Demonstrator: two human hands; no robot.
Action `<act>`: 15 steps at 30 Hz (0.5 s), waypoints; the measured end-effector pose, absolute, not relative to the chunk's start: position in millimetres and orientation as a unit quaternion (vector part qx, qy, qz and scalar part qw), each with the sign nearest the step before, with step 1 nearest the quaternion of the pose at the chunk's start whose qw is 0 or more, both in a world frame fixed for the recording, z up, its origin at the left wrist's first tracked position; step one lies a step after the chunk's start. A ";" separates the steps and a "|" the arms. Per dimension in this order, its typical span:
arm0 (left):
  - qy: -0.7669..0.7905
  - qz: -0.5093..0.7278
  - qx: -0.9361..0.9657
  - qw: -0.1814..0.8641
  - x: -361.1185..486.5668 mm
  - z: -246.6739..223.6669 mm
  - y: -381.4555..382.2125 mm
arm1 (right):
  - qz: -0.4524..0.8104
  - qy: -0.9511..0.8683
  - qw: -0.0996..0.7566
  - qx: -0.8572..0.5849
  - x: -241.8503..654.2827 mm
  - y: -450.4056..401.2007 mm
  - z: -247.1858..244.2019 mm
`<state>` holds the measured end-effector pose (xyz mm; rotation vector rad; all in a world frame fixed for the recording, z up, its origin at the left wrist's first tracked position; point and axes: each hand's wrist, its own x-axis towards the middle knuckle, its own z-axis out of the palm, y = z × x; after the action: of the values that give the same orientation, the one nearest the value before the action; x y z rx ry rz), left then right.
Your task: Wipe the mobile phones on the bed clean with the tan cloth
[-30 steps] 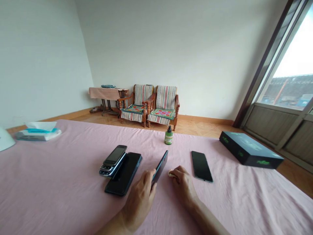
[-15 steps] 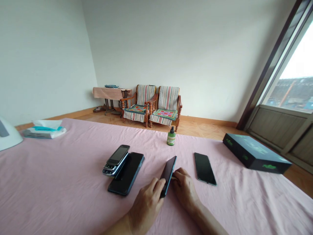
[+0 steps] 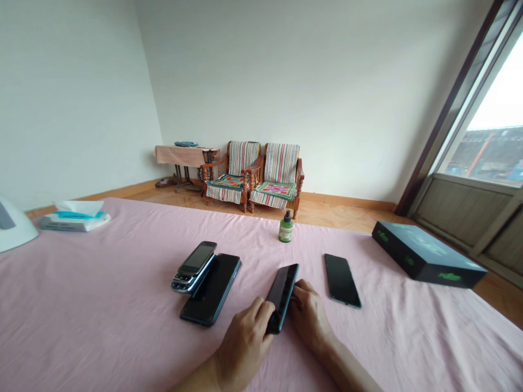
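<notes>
A dark smartphone is held tilted up off the pink cloth, its screen facing left. My left hand is closed on its lower left edge, thumb over the front. Behind the phone's right side is my right hand, its fingers curled in against the back; what the fingertips hold, if anything, is hidden. To the left lies a black smartphone, with a small stack of older phones resting partly on it. Another black smartphone lies flat to the right of my right hand.
The pink cloth covers the whole surface. A green spray bottle stands near its far edge. On the right is a black box with green lettering. A tissue pack and a white rounded object sit far left.
The held smartphone has turned slightly, so more of its screen shows, and its top has shifted a little right and down. Both hands stay nearly in place.
</notes>
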<state>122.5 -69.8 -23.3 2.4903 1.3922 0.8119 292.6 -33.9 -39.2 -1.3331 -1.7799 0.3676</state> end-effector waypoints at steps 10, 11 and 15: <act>0.483 0.246 0.837 0.066 122.7 -17.2 -71.5 | 0.137 -0.711 0.426 -0.543 292.6 -32.9 -42.0; 0.482 0.247 0.838 0.068 122.6 -17.5 -71.5 | 0.139 -0.711 0.426 -0.543 292.7 -33.0 -42.1; 0.477 0.257 0.837 0.073 122.2 -19.3 -70.8 | 0.141 -0.710 0.428 -0.541 293.0 -33.2 -42.3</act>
<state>122.2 -70.8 -19.3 2.5154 1.4333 0.7721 293.0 -33.2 -42.3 -1.3519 -1.7726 0.3517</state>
